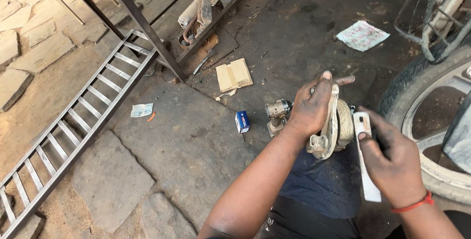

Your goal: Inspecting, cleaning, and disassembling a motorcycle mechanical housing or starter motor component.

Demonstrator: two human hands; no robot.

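Hands: left hand (313,106) grips one brake shoe (331,126); right hand (390,163) holds one white strip (365,165).

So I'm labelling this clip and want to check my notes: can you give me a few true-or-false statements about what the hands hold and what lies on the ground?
1. The left hand holds a curved metal brake part. True.
2. The right hand is empty. False: it holds a flat white strip.
3. A small blue box lies on the ground. True.
4. The metal ladder stands upright. False: it lies flat on the ground.
5. A wheel is at the right. True.
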